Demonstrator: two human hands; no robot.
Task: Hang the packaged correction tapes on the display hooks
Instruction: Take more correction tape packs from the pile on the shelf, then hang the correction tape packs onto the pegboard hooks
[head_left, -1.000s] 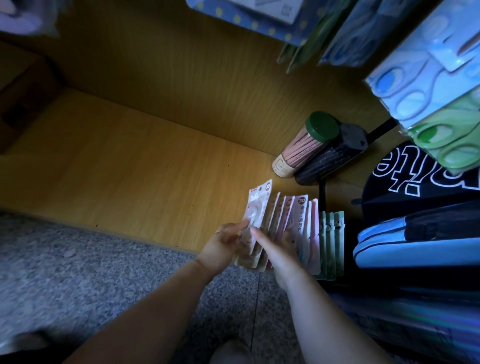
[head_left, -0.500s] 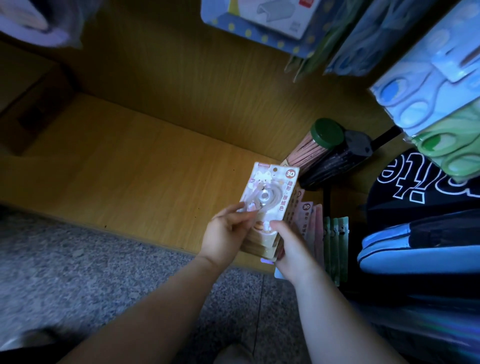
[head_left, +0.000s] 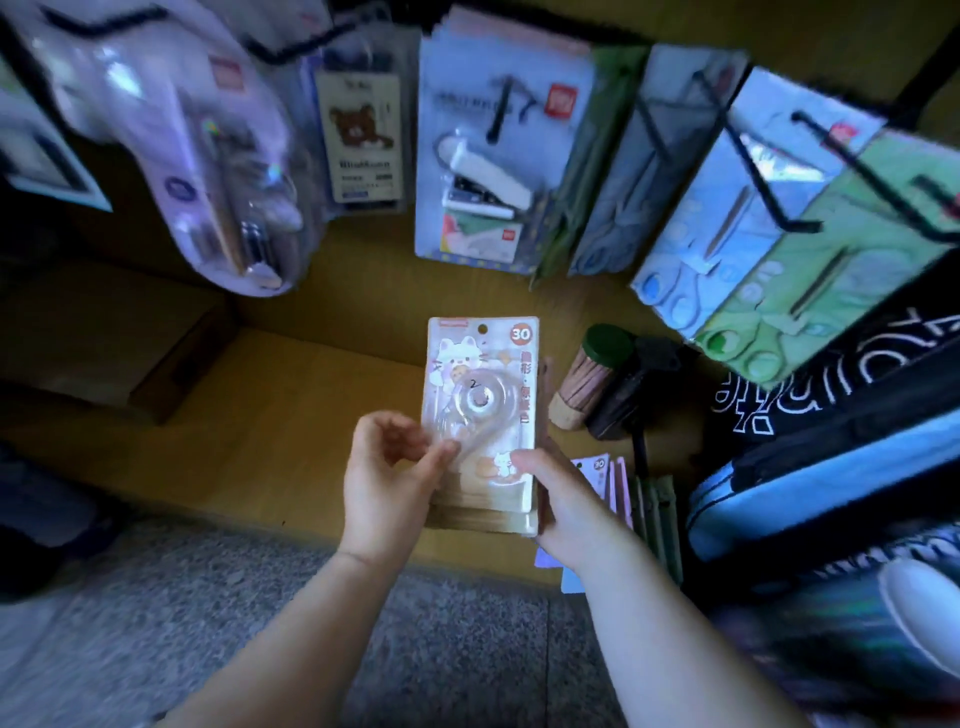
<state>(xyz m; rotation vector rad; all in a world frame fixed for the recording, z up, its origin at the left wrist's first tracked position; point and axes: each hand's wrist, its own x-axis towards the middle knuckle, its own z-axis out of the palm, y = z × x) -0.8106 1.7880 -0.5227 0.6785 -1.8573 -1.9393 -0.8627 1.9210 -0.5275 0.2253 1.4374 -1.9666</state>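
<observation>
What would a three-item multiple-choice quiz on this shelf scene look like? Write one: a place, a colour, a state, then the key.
1. Where is the stack of correction tape packs?
A. on a hook
B. held in both hands above the shelf
C. on the floor

2. What colour is the lid of the pencil tube?
A. green
B. red
C. white

3. What state is the front pack's hang hole in?
A. torn
B. on a hook
C. free, with no hook through it

Key: B, the left hand and right hand grip it; A, the lid shows dark green; C, the hole is clear.
</observation>
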